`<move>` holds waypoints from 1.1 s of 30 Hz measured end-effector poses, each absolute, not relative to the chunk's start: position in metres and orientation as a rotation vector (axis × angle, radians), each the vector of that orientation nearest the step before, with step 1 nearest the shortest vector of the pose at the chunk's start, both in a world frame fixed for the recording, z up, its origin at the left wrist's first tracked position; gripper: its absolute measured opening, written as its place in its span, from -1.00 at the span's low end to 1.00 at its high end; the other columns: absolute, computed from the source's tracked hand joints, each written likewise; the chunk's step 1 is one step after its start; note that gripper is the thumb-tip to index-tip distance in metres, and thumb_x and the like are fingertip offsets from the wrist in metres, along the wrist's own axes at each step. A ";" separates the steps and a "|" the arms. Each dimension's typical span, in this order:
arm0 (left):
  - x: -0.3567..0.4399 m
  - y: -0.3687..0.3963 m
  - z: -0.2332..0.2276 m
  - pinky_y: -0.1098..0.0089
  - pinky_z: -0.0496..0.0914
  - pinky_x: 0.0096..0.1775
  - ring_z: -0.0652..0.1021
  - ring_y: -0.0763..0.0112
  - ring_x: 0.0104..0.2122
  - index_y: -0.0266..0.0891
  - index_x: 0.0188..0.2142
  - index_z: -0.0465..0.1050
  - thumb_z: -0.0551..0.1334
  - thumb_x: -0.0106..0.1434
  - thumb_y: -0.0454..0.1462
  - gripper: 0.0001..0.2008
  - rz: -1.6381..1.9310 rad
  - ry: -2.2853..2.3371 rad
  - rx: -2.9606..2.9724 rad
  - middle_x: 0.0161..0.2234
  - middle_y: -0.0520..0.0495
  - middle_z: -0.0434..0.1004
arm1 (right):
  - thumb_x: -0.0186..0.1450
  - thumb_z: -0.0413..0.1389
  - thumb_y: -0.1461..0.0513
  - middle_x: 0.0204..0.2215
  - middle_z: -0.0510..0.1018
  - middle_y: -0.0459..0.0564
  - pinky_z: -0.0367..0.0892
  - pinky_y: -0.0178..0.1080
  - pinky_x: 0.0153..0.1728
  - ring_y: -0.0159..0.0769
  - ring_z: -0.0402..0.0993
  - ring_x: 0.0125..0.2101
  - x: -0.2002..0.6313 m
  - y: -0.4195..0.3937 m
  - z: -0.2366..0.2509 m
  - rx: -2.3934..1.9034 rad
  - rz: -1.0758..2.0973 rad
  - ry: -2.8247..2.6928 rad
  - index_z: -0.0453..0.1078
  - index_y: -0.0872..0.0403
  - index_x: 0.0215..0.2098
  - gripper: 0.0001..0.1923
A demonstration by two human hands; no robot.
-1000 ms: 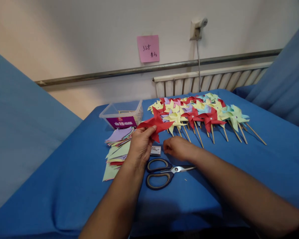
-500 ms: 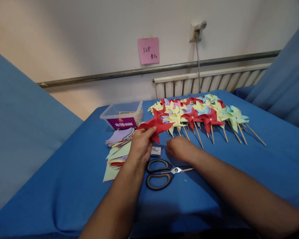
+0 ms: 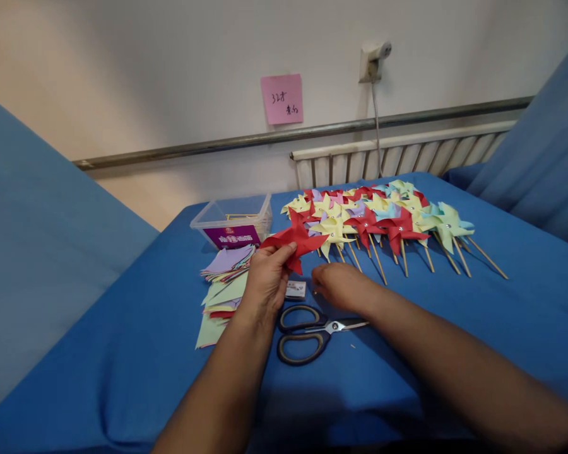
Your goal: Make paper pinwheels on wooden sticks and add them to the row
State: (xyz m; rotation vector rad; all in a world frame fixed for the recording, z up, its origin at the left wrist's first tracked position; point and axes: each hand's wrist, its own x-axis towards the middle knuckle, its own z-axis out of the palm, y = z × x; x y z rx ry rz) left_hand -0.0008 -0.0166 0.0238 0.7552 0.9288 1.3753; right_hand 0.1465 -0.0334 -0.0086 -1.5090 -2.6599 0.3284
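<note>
paper stack (image 3: pixel 224 277) left of scissors (image 3: pixel 310 332) | box (image 3: pixel 233 221) behind stack | pinwheels (image 3: pixel 383 217) right of box

Pale wall (image 3: pixel 146 69), white radiator (image 3: pixel 407 151), pink note (image 3: pixel 281 99), blue-covered table (image 3: pixel 137 353)

Red pinwheel (image 3: pixel 296 241) matt folded paper. Far pinwheels (image 3: pixel 383 217) matt paper on bare wooden sticks, shiny metal pins at centres. Scissors (image 3: pixel 312 332) glossy steel blades, smooth dark plastic handles. Box (image 3: pixel 234 221) clear glossy plastic. Paper squares (image 3: pixel 222 284) matt. Table cover (image 3: pixel 146 353) blue matt cloth.
</note>
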 end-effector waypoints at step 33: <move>0.000 -0.019 0.026 0.47 0.43 -0.41 0.55 0.46 -0.51 -0.37 -0.40 0.54 0.47 -0.15 -0.35 -0.74 1.365 0.923 0.789 -0.48 -0.06 0.60 | 0.23 0.10 0.22 -0.33 0.61 -0.07 0.13 -0.34 -0.40 -0.34 0.44 -0.37 0.147 -0.030 -0.015 -1.356 0.673 -2.578 0.49 0.03 -0.27 -0.86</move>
